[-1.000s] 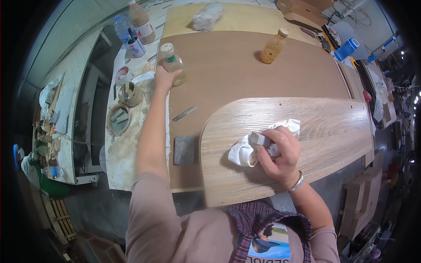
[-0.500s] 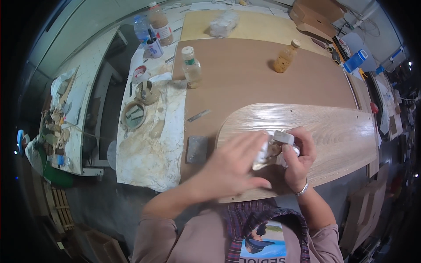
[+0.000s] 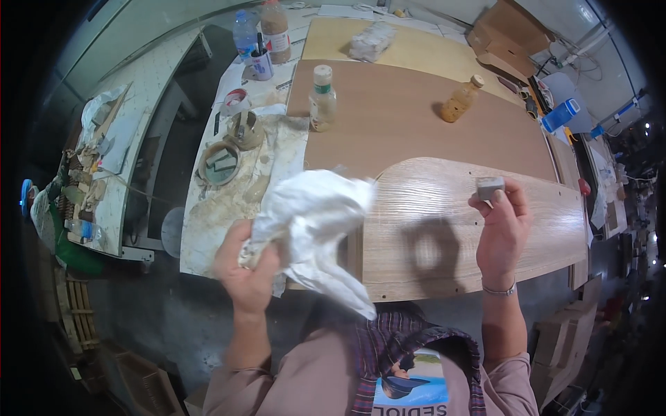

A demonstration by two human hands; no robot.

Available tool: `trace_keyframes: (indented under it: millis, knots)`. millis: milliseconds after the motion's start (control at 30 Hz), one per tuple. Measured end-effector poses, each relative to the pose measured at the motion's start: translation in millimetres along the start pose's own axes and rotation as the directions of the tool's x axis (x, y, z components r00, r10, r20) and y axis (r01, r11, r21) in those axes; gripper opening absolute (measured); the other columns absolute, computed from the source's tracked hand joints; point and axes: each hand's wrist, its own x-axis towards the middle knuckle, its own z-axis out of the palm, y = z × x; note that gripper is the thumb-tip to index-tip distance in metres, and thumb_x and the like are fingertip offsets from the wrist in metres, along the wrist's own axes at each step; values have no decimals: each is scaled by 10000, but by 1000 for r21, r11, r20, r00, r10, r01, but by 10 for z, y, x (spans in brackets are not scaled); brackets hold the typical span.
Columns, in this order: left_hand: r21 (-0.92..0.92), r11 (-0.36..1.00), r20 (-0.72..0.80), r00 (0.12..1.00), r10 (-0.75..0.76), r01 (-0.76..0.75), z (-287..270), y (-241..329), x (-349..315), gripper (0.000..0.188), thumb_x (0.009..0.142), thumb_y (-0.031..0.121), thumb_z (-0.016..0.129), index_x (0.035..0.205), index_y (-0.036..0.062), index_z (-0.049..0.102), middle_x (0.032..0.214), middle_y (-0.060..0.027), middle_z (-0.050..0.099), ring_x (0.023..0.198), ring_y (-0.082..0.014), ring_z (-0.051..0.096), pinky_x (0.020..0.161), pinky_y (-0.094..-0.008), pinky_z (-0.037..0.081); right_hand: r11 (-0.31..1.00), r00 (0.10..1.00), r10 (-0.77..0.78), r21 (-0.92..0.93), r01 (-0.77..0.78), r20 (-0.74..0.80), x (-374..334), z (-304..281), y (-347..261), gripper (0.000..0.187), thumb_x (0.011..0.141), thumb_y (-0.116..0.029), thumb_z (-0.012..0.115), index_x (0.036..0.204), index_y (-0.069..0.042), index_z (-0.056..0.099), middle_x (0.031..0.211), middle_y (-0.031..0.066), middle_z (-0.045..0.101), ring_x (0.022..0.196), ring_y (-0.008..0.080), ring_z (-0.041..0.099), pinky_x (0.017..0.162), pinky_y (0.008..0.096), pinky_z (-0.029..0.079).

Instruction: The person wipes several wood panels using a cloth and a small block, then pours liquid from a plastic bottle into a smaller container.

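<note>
My left hand (image 3: 248, 274) is closed round a bunched end of a white cloth (image 3: 309, 215). The rest of the cloth fans out to the right, blurred by motion, over the left end of a wood-grain panel (image 3: 416, 191) with a rounded corner. Above the panel's right half, my right hand (image 3: 505, 232) pinches a small grey block (image 3: 490, 188) between thumb and fingers. The hands are well apart. A dark shadow falls on the panel between them.
Left on a stained sheet (image 3: 201, 243) stand a bowl of dark pieces (image 3: 220, 165) and a jar (image 3: 245, 130). A white-capped bottle (image 3: 322, 104) and a bottle of yellowish liquid (image 3: 460, 102) stand on the brown board (image 3: 388, 104). An open cardboard box (image 3: 510, 41) sits far right.
My hands have parted. The left has swung left with the cloth, which was crumpled between both hands and is now spread out. My right hand has moved right and up with the grey block.
</note>
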Motion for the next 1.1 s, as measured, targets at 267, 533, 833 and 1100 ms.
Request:
trace_keyframes:
  millis: [267,533,833,1100]
  knots:
    - [87,992,97,990,-103,95,140,-712,-168,224,811,17,723,1023,-43,678,890,-92,685,811,-190,647,772,-306,509,993,992,108,-56,-104,68,-41,240,58,196,925,-34,578,1110,23,612,1000,86,667,879,157,658,812,304,559]
    - [378,896,499,866,13,-231,524,-802,-73,628,782,237,780,1314,-18,563,1206,-226,637,1120,-390,594,971,-454,469,950,946,307,19,-311,101,-189,283,143,179,907,-27,575,1075,5,629,983,72,677,789,131,647,713,268,534]
    - [381,832,577,807,127,-403,811,-1231,-89,449,772,-21,652,1217,34,656,1016,-159,653,973,-378,595,904,-433,465,934,910,351,-20,-356,221,-314,243,-26,182,916,-66,637,1076,18,657,942,58,690,806,102,623,700,241,504]
    - [-464,786,264,911,-317,408,-23,-541,-210,238,853,48,626,1076,-26,664,960,-78,691,831,-139,672,762,-260,540,816,746,563,-96,-570,355,-517,253,-86,247,895,-57,678,1129,18,665,1000,48,704,832,68,616,677,206,475]
